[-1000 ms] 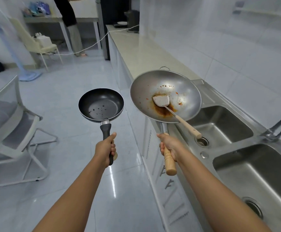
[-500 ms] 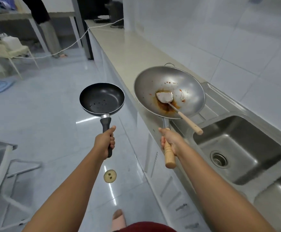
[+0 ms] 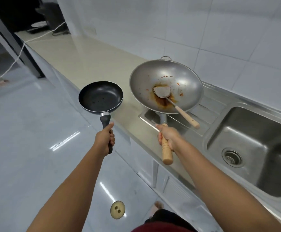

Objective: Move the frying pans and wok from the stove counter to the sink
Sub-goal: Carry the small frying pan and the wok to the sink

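My left hand grips the black handle of a small dark frying pan, held level over the counter's front edge. My right hand grips the wooden handle of a steel wok, which hangs over the ribbed drainboard to the left of the sink basin. Inside the wok lies a metal spatula with a wooden handle, on brown sauce residue. The basin holds nothing but its drain.
The beige counter runs away to the back left, where a dark appliance and a white cable sit. White tiled wall stands behind the sink. A round yellowish item lies on the glossy floor near my foot.
My view has swung right toward the counter. Both pans have travelled right and forward; the wok now hangs over the drainboard, closer to the basin. The chair and fan have left the view.
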Available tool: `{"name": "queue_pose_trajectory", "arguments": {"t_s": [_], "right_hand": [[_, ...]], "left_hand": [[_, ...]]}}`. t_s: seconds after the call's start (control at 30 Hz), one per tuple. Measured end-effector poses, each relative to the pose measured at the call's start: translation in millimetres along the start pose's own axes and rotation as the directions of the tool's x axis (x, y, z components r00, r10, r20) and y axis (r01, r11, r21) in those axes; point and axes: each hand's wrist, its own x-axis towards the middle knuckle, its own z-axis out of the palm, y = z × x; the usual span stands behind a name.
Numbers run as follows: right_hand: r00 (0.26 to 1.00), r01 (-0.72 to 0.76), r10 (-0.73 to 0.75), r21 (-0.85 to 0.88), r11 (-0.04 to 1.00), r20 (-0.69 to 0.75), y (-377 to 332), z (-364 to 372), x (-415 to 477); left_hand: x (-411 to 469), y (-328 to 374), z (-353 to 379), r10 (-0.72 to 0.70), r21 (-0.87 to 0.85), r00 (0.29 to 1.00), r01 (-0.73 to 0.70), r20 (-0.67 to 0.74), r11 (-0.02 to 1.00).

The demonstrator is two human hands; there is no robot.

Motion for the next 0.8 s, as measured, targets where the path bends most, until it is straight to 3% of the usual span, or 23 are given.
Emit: {"name": "queue_pose_trajectory", "arguments": {"t_s": [0.43,0.8], "right_hand": [[0.977,0.041,-0.027,0.061,0.997,-0.211,-39,25,33],[0.880,0.065,0.054,0.233,0.970,-0.473,-14,87,33]], "left_hand": [[131,58,39,-0.099,0.197,0.972,0.057,0.213,0.979],[210,96,54,-0.259,0.390,0.842,0.064,0.473,0.919]]}}
